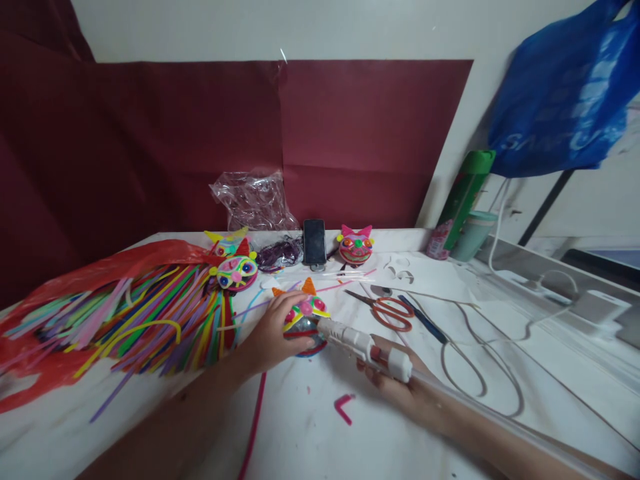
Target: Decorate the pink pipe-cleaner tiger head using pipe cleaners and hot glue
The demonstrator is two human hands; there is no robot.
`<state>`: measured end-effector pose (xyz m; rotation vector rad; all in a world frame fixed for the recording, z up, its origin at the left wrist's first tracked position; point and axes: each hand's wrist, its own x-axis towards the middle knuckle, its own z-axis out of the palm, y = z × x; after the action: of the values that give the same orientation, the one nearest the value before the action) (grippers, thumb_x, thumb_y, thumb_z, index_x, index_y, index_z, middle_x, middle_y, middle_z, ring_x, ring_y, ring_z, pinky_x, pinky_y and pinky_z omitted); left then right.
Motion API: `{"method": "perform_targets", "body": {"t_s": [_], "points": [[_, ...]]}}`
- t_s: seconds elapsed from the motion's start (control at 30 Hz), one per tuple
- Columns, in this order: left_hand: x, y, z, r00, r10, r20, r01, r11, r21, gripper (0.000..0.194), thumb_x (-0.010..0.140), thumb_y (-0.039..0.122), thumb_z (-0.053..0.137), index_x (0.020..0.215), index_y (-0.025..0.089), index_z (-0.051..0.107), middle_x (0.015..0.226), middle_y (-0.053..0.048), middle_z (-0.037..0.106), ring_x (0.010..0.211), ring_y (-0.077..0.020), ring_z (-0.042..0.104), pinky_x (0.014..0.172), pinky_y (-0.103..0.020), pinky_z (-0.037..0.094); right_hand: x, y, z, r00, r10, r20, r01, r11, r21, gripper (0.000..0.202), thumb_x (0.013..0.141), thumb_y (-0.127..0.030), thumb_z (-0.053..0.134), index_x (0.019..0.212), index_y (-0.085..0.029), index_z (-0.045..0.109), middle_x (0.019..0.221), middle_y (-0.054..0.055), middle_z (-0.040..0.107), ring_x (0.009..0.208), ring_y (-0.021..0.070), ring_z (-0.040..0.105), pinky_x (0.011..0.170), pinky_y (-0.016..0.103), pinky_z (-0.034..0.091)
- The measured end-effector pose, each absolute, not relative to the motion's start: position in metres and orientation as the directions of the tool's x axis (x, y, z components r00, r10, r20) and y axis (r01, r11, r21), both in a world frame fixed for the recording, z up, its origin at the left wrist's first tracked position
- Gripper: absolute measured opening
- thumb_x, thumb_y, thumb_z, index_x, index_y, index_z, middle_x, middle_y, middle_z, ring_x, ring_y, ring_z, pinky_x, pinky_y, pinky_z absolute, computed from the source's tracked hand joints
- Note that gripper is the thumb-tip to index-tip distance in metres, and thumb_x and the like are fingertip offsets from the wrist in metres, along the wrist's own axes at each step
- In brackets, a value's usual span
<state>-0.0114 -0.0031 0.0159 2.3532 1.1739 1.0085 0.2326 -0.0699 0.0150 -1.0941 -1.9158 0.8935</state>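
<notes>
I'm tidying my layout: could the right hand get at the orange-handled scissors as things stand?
Probably not directly: the right hand is holding the white glue gun. The scissors look close, though, and nothing seems to cover them, so once freed it likely could.

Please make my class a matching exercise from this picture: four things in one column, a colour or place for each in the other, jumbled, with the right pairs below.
Things
1. Scissors
2. Glue gun
3. Phone
4. Blue bag

Colours and places
A. Hanging at the upper right of the picture
B. Orange-handled
C. Dark, near the back of the table
D. In the person's right hand

Right pairs: 1-B, 2-D, 3-C, 4-A
</notes>
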Motion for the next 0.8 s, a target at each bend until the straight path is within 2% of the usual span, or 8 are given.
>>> {"method": "perform_targets", "body": {"t_s": [0.23,0.8], "points": [[-0.0121,-0.0028,0.015,0.407,0.792,0.455,0.559,-0.61,0.562,0.065,0.063,0.017,0.068,0.123,0.022,0.045,0.131,-0.009,0.047,0.123,-0.0267,0.042,0.104,-0.043,0.033,0.2346,-0.0688,0.0149,-0.43,0.869,0.246,0.422,0.434,-0.796,0.007,0.08,-0.024,0.047,0.075,-0.019,0.048,0.069,0.0,0.048,0.062,0.0141,0.046,0.054,0.025,0.039],[-0.013,-0.0028,0.0159,0.403,0.795,0.454,0.562,-0.606,0.562,0.064,0.062,0.018,0.069,0.122,0.022,0.047,0.131,-0.009,0.048,0.123,-0.0272,0.043,0.104,-0.044,0.034,0.235,-0.0679,0.011,-0.399,0.889,0.225,0.42,0.395,-0.817,0.01,0.079,-0.024,0.049,0.072,-0.021,0.043,0.067,-0.001,0.045,0.06,0.0131,0.043,0.051,0.024,0.036]]}}
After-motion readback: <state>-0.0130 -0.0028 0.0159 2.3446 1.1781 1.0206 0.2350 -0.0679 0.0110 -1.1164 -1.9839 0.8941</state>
